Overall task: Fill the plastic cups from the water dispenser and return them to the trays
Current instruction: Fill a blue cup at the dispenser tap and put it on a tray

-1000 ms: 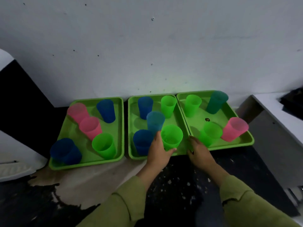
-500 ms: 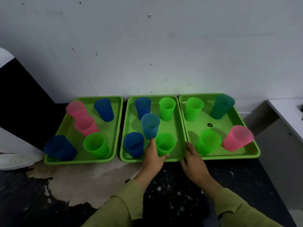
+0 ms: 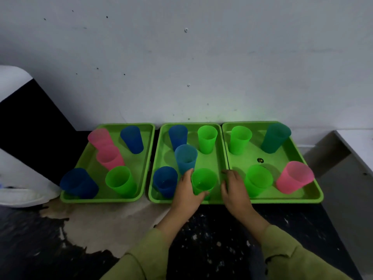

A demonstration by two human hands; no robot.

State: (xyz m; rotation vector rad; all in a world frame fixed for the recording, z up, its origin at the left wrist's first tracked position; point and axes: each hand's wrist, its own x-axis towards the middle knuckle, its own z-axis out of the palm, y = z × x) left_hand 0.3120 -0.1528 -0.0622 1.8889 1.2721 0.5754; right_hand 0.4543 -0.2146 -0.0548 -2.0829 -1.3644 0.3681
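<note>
Three green trays stand side by side against the wall: left tray [image 3: 141, 158], middle tray [image 3: 216, 158], right tray [image 3: 282, 156]. Each carries several plastic cups in pink, blue, green and teal. My left hand [image 3: 186, 190] is wrapped around a green cup [image 3: 203, 179] standing at the front right of the middle tray. My right hand [image 3: 235, 187] rests with fingers spread on the front rims where the middle and right trays meet, beside another green cup [image 3: 258, 179]. It holds nothing.
A white water dispenser [image 3: 18, 178] stands at the far left, close to the left tray. A grey ledge [image 3: 355, 142] sits to the right. The trays rest on a dark, stained floor [image 3: 101, 223] with a grey wall behind.
The green cup in my left hand has come down and now stands on the middle tray. My right hand stayed at the tray edge. The view shifted slightly.
</note>
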